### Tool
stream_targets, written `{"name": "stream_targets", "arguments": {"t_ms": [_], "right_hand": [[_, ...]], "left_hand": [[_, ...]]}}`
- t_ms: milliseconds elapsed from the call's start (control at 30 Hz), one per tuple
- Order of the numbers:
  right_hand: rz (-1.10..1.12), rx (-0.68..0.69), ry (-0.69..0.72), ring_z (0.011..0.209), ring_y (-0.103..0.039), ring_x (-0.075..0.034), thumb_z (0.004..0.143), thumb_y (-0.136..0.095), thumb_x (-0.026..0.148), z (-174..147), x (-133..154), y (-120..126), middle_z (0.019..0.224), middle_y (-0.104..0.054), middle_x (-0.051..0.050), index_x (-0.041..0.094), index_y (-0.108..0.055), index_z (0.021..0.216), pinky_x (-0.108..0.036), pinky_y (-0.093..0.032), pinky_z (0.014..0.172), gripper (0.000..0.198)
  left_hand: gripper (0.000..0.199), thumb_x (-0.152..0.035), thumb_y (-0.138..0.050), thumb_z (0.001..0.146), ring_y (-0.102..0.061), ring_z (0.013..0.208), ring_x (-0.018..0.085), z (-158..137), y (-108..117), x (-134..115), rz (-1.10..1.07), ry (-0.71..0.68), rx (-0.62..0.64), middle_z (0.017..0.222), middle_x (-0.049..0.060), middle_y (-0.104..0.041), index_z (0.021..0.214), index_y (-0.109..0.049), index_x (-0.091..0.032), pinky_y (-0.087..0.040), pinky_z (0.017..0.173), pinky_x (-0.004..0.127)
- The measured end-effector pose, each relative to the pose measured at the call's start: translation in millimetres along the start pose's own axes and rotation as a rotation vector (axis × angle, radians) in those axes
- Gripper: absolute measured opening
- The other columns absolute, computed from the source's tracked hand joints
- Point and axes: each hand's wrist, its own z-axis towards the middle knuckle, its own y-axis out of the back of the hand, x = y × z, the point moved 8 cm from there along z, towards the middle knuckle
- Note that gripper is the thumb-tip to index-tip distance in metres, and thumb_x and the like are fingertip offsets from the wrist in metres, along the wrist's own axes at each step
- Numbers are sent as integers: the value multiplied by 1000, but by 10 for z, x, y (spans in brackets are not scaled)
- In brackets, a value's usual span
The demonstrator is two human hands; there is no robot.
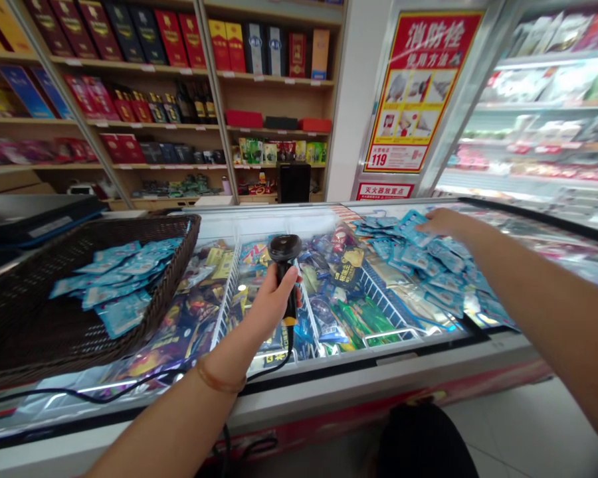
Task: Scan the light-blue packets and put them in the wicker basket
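My left hand (278, 297) is wrapped around the handle of a black barcode scanner (285, 248), held upright above the freezer's glass top. A cable runs down from the scanner's grip. Far to the right, my right hand (441, 223) has its fingers closed on the edge of a small blue packet (412, 222). That packet is at the back of a loose pile of similar blue packets (436, 265) spread over the glass. More blue packets (124, 275) lie in a dark brown woven basket (192, 249) on the left.
Under the glass of the chest freezer (329, 392), bagged goods sit among white wire dividers (383, 299). A black cable (99, 398) crosses the front left. Shelves of boxed goods (274, 50) stand behind, a red poster (421, 93) and a lit display case (543, 126) at right.
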Motion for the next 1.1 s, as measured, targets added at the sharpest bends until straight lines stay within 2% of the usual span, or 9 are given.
{"name": "stream_targets", "arguments": {"t_ms": [67, 133, 200, 267, 367, 467, 600, 867, 1100], "right_hand": [[229, 90, 24, 75, -68, -14, 96, -58, 16, -140, 334, -269, 102, -75, -17, 10, -69, 113, -26, -50, 69, 21], [409, 165, 88, 79, -70, -12, 100, -51, 19, -280, 728, -603, 101, -76, -10, 17, -67, 116, -25, -52, 74, 23], [876, 235, 95, 79, -71, -16, 96, -54, 14, -402, 1088, -950, 94, -77, -9, 18, -67, 106, -31, -56, 77, 17], [1154, 275, 121, 77, -72, -19, 92, -58, 15, -505, 1397, -1260, 85, -76, -5, 21, -67, 98, -37, -58, 79, 12], [1390, 352, 125, 78, -73, -20, 86, -66, 22, -640, 1708, -1668, 76, -73, -2, 22, -64, 87, -38, -59, 81, 2], [1518, 453, 157, 79, -72, -19, 80, -75, 28, -756, 1881, -1921, 70, -71, -1, 22, -61, 80, -34, -58, 80, 15], [1547, 500, 150, 75, -71, -17, 75, -82, 34, -803, 1896, -2026, 64, -69, 1, 21, -62, 78, -29, -56, 76, 24], [1590, 482, 207, 75, -70, -17, 71, -83, 38, -746, 1900, -1951, 64, -68, 2, 21, -64, 78, -28, -53, 71, 27], [1577, 478, 230, 71, -70, -17, 70, -84, 43, -787, 1926, -1934, 62, -66, 3, 20, -65, 77, -27, -52, 65, 30]], "left_hand": [[48, -59, -71, 77, -55, 52, 9, -11, -38, -8, 22, -5, 52, 73, -4, -60, 95, -48, -21, -45, 50, 25], [47, -57, -72, 77, -55, 51, 10, -23, -68, -5, 59, -3, 98, 66, -4, -59, 94, -47, -21, -44, 52, 25], [47, -57, -72, 77, -55, 51, 11, -29, -75, 0, 85, -8, 115, 62, -5, -57, 94, -46, -21, -43, 52, 25], [47, -58, -71, 78, -54, 51, 11, -27, -74, 4, 98, -20, 116, 60, -6, -56, 94, -45, -22, -42, 52, 25], [45, -57, -67, 81, -52, 49, 11, -14, -62, 20, 123, -26, 99, 58, -7, -55, 97, -43, -22, -42, 51, 25], [41, -52, -66, 82, -50, 48, 10, 1, -48, 42, 164, -15, 75, 57, -8, -53, 98, -43, -22, -41, 52, 25], [42, -51, -69, 80, -50, 48, 11, 5, -59, 65, 200, -2, 85, 58, -8, -53, 96, -43, -22, -41, 52, 26], [35, -46, -66, 85, -50, 51, 10, -38, -165, 110, 234, 16, 205, 61, -7, -53, 99, -47, -22, -42, 56, 26], [36, -48, -68, 83, -51, 50, 11, -33, -185, 131, 235, 19, 216, 58, -7, -53, 98, -48, -21, -42, 55, 26]]}}
